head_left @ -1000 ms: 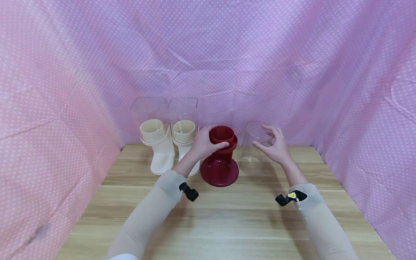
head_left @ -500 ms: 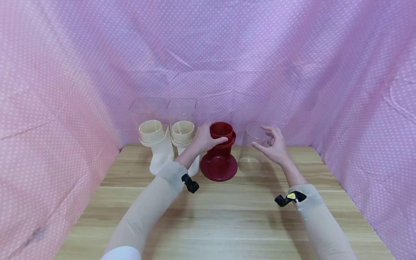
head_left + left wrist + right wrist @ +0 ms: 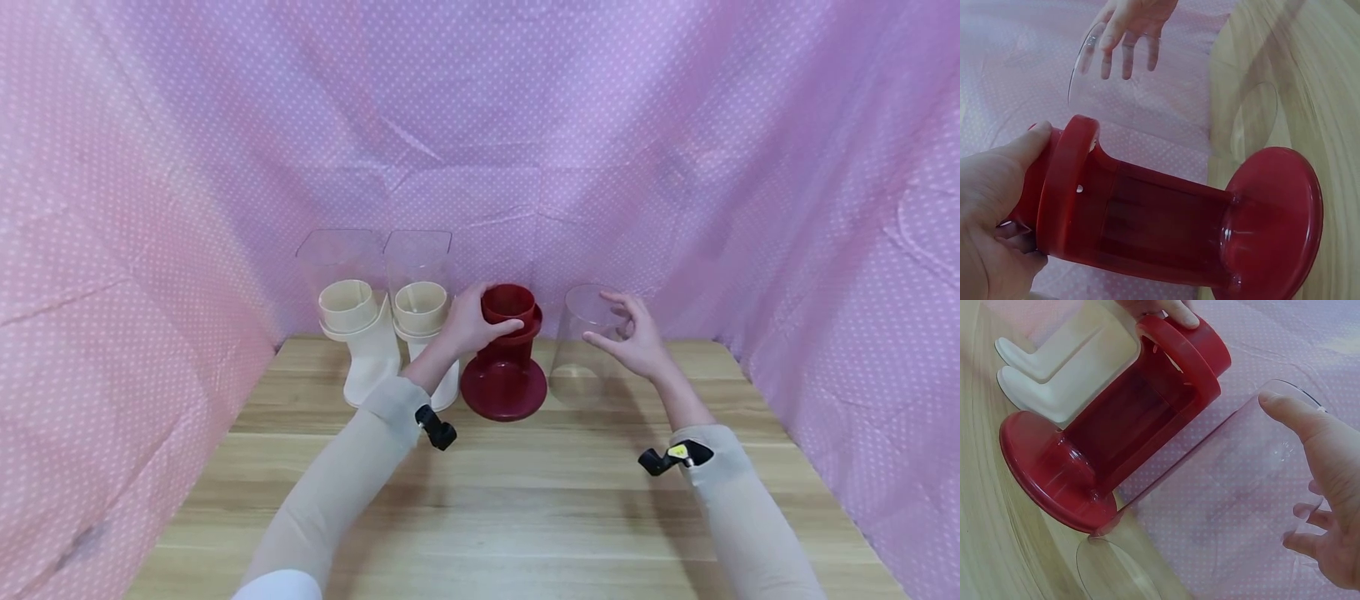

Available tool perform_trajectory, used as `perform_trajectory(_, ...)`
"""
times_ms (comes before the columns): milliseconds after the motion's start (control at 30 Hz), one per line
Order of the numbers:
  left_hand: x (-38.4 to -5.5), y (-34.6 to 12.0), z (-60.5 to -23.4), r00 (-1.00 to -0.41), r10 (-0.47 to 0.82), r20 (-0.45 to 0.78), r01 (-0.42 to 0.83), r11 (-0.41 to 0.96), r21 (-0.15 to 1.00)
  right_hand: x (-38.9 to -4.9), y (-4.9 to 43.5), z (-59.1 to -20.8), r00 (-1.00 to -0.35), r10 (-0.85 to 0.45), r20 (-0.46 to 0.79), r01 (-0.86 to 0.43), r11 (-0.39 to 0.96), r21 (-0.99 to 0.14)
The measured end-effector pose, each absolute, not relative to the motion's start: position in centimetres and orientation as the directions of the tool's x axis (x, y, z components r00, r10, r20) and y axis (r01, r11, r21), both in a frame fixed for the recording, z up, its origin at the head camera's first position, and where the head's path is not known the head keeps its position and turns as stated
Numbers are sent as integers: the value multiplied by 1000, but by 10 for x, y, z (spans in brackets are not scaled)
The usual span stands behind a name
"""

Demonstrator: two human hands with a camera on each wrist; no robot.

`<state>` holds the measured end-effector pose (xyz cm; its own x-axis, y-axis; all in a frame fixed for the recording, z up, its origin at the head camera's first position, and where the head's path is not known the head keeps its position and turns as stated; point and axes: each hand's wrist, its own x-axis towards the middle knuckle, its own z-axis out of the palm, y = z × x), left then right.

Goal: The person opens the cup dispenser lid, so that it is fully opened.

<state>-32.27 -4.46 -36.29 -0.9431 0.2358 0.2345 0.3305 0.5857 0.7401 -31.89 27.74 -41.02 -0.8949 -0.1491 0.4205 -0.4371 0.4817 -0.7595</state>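
Note:
A red stand (image 3: 504, 387) with a round foot and a ring-shaped holder stands upright on the table. A red cup-like piece (image 3: 508, 303) sits in its ring. My left hand (image 3: 471, 321) grips this piece from the left side, thumb in front, as the left wrist view also shows. To the right is an open-topped clear cylinder (image 3: 581, 358), upright beside the stand. My right hand (image 3: 633, 337) holds the cylinder near its upper rim; in the right wrist view the thumb (image 3: 1291, 414) lies on one side and the fingers (image 3: 1307, 540) on the other.
Left of the red stand are two cream stands (image 3: 371, 358) with cream cups (image 3: 347, 307) in their rings. Two clear square-topped containers (image 3: 337, 250) stand behind them. Pink dotted cloth (image 3: 480, 192) hangs around the wooden table (image 3: 517, 517).
The red stand has shifted slightly back from the table's front, with my left hand on its top piece. My right hand and the clear cylinder have stayed nearly still.

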Motion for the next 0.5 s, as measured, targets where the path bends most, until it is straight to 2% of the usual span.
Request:
perform_trajectory(167, -316, -45, -358, -922, 260, 285, 386, 648, 657, -319, 278, -403, -896, -166, 411, -435, 504, -746)
perform_trajectory(300, -300, -49, -346, -861, 283, 423, 495, 658, 568, -315, 281, -392, -889, -172, 425, -437, 595, -674)
perform_trajectory(367, -288, -58, -340, -803, 270, 532, 561, 646, 518, -311, 279, -385, -882, -166, 441, -433, 654, -620)
perform_trajectory(500, -269, -92, -330, -587, 149, 796, 680, 625, 384, -300, 261, -372, -826, -192, 530, -493, 703, -513)
